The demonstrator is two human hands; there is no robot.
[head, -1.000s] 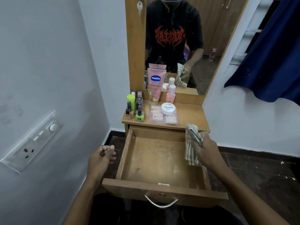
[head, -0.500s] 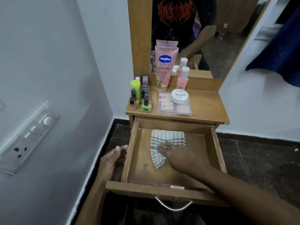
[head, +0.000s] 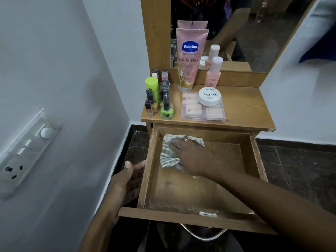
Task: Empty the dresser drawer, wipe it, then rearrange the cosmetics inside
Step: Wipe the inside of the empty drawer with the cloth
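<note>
The wooden drawer [head: 258,160] is pulled out, and it holds nothing but a striped grey-white cloth [head: 168,157] at its back left corner. My right hand [head: 190,153] lies flat on the cloth with fingers spread, pressing it to the drawer floor. My left hand [head: 127,179] grips the outside of the drawer's left wall. On the dresser top [head: 245,110] stand a pink Vaseline tube [head: 190,57], a pink spray bottle [head: 213,73], several nail polish bottles [head: 160,99], a white nail polish jar [head: 209,96] and a clear box of press-on nails [head: 202,111].
A mirror [head: 254,33] rises behind the cosmetics. A white wall with a switch and socket panel [head: 27,148] is close on the left. Dark floor tiles [head: 300,170] lie on the right. The drawer's metal handle [head: 203,235] hangs at the front.
My right hand brought the cloth down into the drawer and slid it to the back left corner. My left hand moved onto the drawer's left wall.
</note>
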